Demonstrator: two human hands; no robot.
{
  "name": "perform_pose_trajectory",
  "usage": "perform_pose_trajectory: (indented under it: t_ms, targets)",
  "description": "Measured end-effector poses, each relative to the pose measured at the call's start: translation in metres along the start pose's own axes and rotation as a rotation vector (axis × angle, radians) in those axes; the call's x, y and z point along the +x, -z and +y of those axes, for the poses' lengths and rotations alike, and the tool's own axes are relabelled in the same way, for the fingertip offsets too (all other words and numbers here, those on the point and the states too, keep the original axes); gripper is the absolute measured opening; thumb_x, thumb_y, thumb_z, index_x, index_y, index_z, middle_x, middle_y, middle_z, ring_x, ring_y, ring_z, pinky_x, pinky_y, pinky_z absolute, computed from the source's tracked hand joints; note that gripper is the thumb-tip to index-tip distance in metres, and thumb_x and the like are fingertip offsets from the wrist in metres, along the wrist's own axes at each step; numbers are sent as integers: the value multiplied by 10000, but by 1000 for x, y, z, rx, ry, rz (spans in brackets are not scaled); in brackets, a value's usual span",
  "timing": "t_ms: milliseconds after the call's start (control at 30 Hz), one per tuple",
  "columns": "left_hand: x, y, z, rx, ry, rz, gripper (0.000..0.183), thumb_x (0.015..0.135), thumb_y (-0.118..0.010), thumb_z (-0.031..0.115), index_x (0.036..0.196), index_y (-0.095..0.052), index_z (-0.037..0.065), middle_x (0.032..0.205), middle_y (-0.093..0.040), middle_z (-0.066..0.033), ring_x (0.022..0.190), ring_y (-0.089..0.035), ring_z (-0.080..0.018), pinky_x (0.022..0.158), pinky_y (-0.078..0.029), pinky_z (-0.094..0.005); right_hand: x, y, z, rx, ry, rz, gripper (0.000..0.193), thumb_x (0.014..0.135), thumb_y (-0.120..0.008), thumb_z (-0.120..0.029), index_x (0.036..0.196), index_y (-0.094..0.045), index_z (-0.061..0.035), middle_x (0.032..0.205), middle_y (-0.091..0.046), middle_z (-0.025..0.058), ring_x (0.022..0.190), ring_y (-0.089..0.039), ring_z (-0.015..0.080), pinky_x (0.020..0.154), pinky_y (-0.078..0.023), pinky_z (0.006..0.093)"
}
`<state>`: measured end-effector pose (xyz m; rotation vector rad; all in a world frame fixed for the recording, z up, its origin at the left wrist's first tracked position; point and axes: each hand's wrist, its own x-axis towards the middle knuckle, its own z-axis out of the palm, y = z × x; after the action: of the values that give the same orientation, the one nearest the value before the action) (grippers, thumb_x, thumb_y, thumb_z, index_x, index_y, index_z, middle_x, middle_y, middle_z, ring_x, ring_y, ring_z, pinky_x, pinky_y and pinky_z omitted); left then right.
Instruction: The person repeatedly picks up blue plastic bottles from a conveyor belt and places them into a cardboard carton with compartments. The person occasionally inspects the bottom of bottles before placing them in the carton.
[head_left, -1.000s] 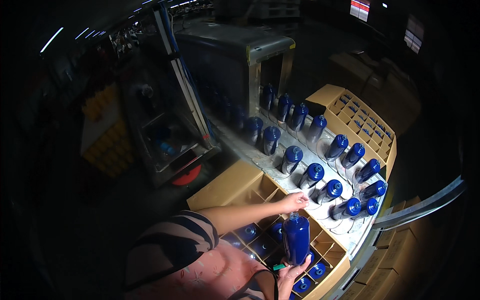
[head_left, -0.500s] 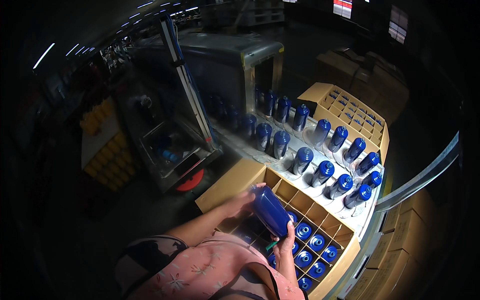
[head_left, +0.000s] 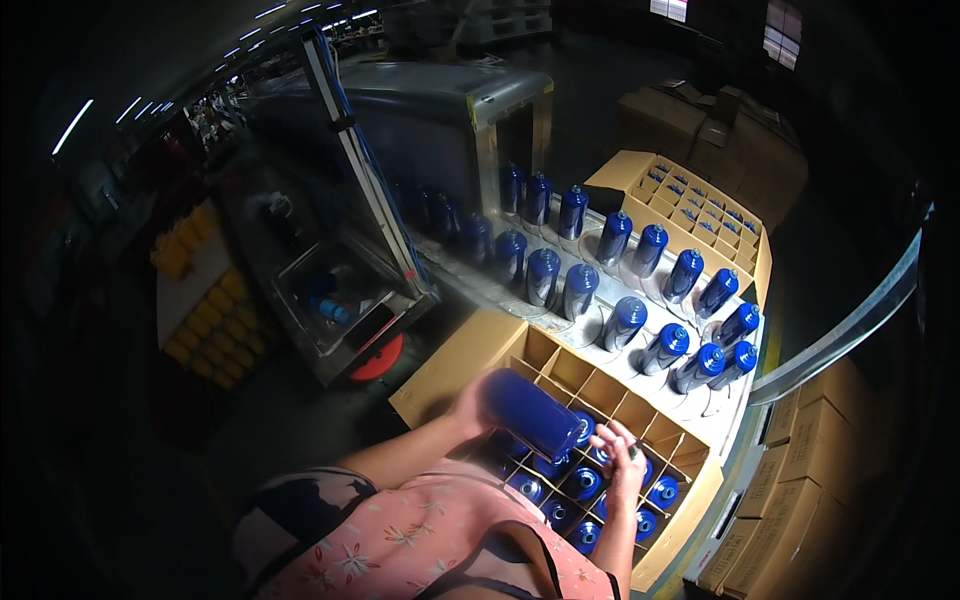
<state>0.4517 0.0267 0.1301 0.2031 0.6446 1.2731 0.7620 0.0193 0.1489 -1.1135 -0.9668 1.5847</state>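
Far to my left sits a stack of yellow pieces [head_left: 195,290], well apart from my work, and beside it a grey machine [head_left: 400,150] with a slanted rail running down its front. My left hand [head_left: 468,402] has its grip closed round the base end of a blue bottle [head_left: 530,412], holding it tilted on its side above the near cardboard box [head_left: 470,350]. The box is split by dividers into cells; the cells nearest me already hold blue bottles, while the row behind them stands open. My right hand [head_left: 622,447] is at the bottle's cap end, fingers spread in a loose, wide grip; I cannot tell whether they touch it. Beyond the box, the counter [head_left: 470,285] carries rows of upright blue bottles [head_left: 640,300]. Farther right lies a second divided box [head_left: 700,200], and plain cartons [head_left: 810,470] stack along the right edge.
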Motion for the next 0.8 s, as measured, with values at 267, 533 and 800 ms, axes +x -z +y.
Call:
perform_pose_trajectory:
  t_ms: [267, 533, 800]
  targets:
    - [7, 30, 7, 923, -652, 128, 451, 896, -499, 385, 1219, -566, 78, 1231, -602, -104, 1152, -574, -266, 980, -468, -447, 7, 202, 17, -197, 361, 1069, 451, 1030, -426, -369, 1307, -550, -35, 1123, -648, 69, 986, -584, 147, 763, -445, 235]
    - [0, 10, 3, 952, -805, 277, 372, 784, -743, 242, 1099, -623, 86, 1061, -654, -89, 966, -629, -234, 827, -510, -362, 21, 224, 78, -60, 351, 908, 324, 990, -542, -320, 1046, -652, -21, 817, -618, -6, 645, -515, 57, 563, -380, 185]
    - [-19, -9, -2, 810, -501, 122, 445, 924, -442, 431, 1212, -582, 122, 1221, -613, -99, 1134, -577, -301, 785, -566, -412, -12, 180, 47, 120, 285, 878, 440, 1031, -410, -378, 1202, -596, -18, 979, -644, 54, 782, -553, 69, 652, -436, 208]
